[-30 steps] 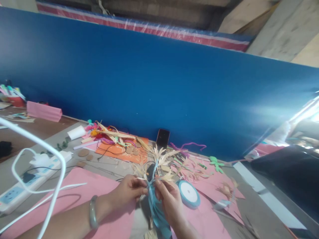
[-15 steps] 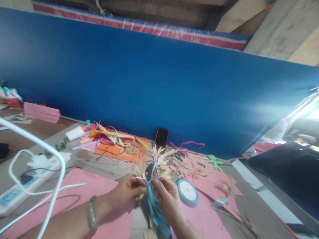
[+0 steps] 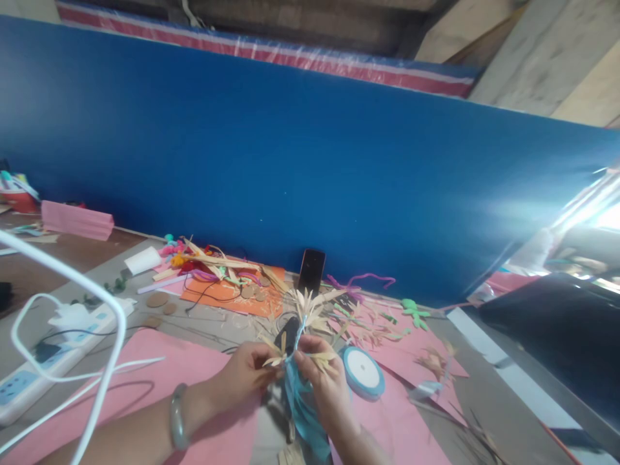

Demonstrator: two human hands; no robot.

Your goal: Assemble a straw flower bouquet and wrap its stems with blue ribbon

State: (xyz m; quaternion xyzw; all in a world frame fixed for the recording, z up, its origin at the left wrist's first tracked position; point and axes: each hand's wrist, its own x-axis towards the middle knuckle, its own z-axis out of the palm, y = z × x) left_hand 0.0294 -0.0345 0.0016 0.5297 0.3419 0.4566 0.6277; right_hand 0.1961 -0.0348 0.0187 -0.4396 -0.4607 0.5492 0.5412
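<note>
In the lower middle of the head view, both hands hold a craft flower with pale dried-husk petals (image 3: 307, 309) and a stem wrapped in light blue (image 3: 300, 330). My left hand (image 3: 245, 371) is closed in a pinch at the left of the stem, by a small husk bloom (image 3: 277, 359). My right hand (image 3: 325, 387) pinches the stem from the right, with another husk bloom (image 3: 325, 363) sticking out over its fingers. Below the fingers hangs blue ribbon (image 3: 307, 413). Exactly where the fingertips grip is partly hidden. Right of my right hand lies a spool of blue ribbon (image 3: 363, 372).
A phone (image 3: 311, 270) leans on the blue partition (image 3: 290, 148). A power strip (image 3: 68, 361) with a looping white cable (image 3: 113, 361) lies left. Pink paper (image 3: 194, 361), orange paper (image 3: 227, 297), husk scraps (image 3: 368, 329) and a green pipe-cleaner piece (image 3: 414, 312) cover the table.
My right fingers have moved slightly up the stem. The small husk blooms on both sides now show more fully around the fingers. The view has shifted slightly.
</note>
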